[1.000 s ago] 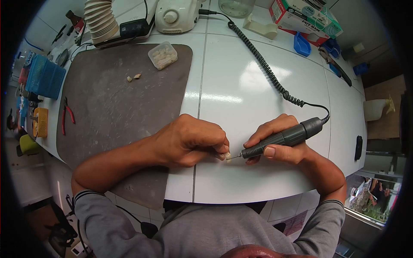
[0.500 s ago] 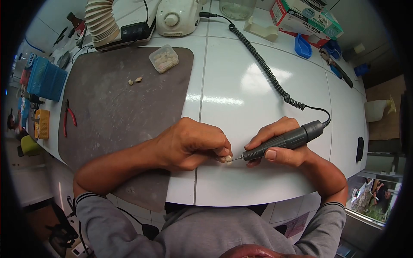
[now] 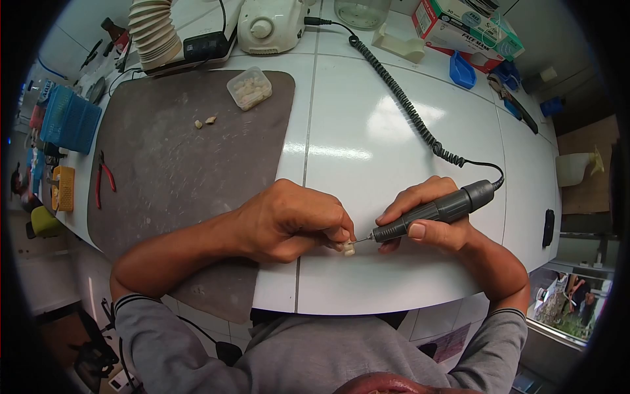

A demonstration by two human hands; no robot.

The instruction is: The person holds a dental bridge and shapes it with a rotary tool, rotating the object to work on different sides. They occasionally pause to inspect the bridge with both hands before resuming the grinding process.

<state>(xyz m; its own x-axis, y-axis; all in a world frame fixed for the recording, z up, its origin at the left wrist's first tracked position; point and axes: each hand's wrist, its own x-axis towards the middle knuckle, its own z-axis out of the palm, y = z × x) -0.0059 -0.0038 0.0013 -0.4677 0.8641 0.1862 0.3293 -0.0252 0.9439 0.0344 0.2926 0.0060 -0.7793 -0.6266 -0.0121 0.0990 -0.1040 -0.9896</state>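
My right hand (image 3: 433,217) is wrapped round a dark grey rotary handpiece (image 3: 436,213), thumb along its near side. Its thin metal bur points left. Between thumb and fingers, my left hand (image 3: 295,223) pinches a small cream tooth-like piece (image 3: 348,249), partly hidden by the fingertips. The bur's tip is right at this piece. Both hands are over the white tabletop near its front edge, the left forearm crossing the brown mat (image 3: 190,164). From the handpiece's rear, a black coiled cord (image 3: 400,92) leads to the cream control box (image 3: 270,26) at the back.
On the mat are a clear tub of cream pieces (image 3: 250,90), two loose bits (image 3: 205,122) and red-handled pliers (image 3: 105,180). A ribbed hose (image 3: 153,33) stands behind. Blue (image 3: 71,119) and yellow baskets (image 3: 63,188) line the left; a mask box (image 3: 466,33) and blue tray (image 3: 462,70) are back right.
The left fingers have turned the tooth-like piece slightly, so more of its underside shows below them. The handpiece has tilted a little and its bur sits slightly higher.
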